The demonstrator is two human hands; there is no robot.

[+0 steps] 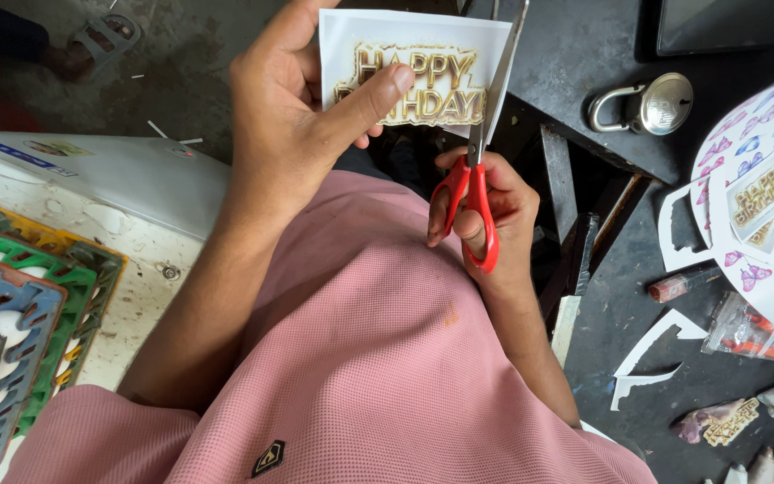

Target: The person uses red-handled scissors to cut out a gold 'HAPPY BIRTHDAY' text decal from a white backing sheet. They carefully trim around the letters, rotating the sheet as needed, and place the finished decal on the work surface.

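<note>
We see a dark worktop (pixel 602 54) on the right and top, a grey concrete floor (pixel 181 63) upper left, and a white box-like surface (pixel 127 179) at left with stacked plastic lattice crates (pixel 38 296) in green, blue and yellow just beside it. Our pink shirt (pixel 369 358) fills the middle.

On the worktop at right lies a white sheet of butterfly and gold-letter stickers (pixel 763 197), with white paper offcuts (pixel 651 350) near it, clear plastic packets (pixel 750 336) below, and a silver padlock (pixel 651 106) above.

The paper cutout (pixel 423 63), white with gold lettering, is held up in the air at top centre, its long axis running left to right, lettering upright to us. The left hand (pixel 293 116) is clamped on it, thumb pressed across the front of the lettering, fingers behind.

The scissors (pixel 485 152) have red handles and point up and slightly right, long axis near vertical, blades running along the cutout's right edge. The right hand (pixel 494 215) is closed through the handle loops. We can't tell how far the blades gape.

A sandalled foot (pixel 100 40) of another person shows at top left on the floor.
</note>
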